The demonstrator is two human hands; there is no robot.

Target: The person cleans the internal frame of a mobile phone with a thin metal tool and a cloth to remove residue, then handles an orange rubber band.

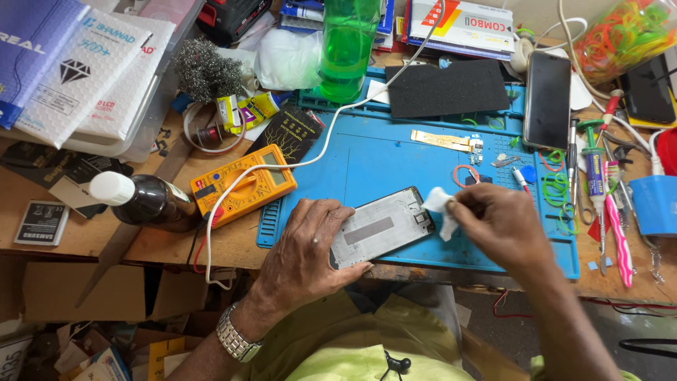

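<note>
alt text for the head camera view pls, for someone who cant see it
A person's left hand holds an opened phone frame flat on a blue work mat while the right hand presses a small white wipe to its upper corner. A yellow multimeter and dark bottle lie to the left.

phone frame on work mat, multimeter left, phone behind right

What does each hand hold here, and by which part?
Left hand pins the opened phone flat by its lower end on the blue mat. Right hand pinches a white wipe by its upper edge.
</note>
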